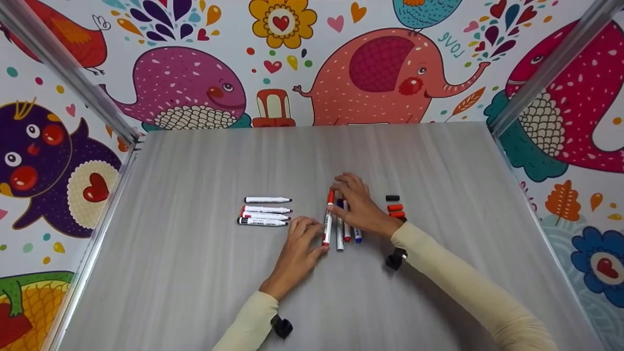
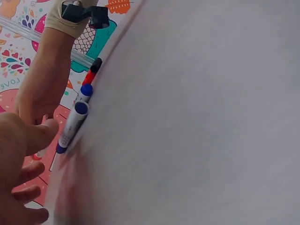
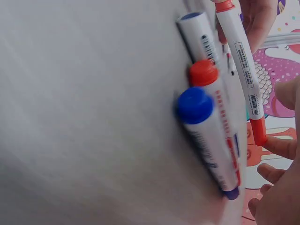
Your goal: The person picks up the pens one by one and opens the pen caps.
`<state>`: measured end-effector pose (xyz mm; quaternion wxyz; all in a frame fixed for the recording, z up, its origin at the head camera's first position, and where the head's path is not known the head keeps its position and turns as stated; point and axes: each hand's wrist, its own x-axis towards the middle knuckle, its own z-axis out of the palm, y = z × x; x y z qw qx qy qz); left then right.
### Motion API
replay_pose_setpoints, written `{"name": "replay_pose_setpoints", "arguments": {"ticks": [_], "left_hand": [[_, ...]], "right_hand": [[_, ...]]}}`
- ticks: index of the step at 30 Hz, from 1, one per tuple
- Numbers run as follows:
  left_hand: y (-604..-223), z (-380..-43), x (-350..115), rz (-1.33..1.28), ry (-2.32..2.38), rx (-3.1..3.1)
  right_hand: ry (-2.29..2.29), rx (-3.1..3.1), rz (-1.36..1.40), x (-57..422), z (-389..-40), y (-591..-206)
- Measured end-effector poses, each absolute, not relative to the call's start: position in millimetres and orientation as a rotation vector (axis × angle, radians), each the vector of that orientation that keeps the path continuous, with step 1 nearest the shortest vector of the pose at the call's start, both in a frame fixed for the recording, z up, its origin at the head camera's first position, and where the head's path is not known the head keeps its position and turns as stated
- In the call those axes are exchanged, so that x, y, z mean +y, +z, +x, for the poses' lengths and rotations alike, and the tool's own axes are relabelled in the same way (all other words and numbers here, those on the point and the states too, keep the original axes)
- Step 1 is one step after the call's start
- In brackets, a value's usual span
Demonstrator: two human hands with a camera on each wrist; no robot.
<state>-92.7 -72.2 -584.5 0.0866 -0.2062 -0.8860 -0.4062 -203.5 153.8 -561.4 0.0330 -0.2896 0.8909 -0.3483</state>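
Observation:
Between my two hands a red-capped whiteboard marker (image 1: 327,226) stands lengthwise, its red cap at the far end. My left hand (image 1: 298,248) pinches its near end between thumb and fingers. At the cap, my right hand (image 1: 363,207) touches the tip with a fingertip (image 3: 281,147); in the right wrist view its thumb stands apart from the barrel. Right beside this marker lie a blue marker (image 3: 206,140), a red marker (image 3: 205,72) and a white-barrelled marker (image 1: 340,239), side by side, partly under my right hand in the head view.
Several uncapped markers (image 1: 265,210) lie in a row left of my hands, tips pointing right. Loose caps, a black cap (image 1: 392,198) and red caps (image 1: 395,207) among them, lie beyond my right wrist. Patterned walls and metal posts (image 1: 541,73) border the grey table (image 1: 195,282).

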Motion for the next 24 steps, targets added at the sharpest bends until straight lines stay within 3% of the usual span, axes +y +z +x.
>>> {"name": "replay_pose_setpoints", "arguments": {"ticks": [24], "left_hand": [[-538.8,-77.4,-74.6,-0.855,-1.491,-2.773]], "right_hand": [[-1.21,2.615,-0.981,179.7,-154.1,-511.1]]}}
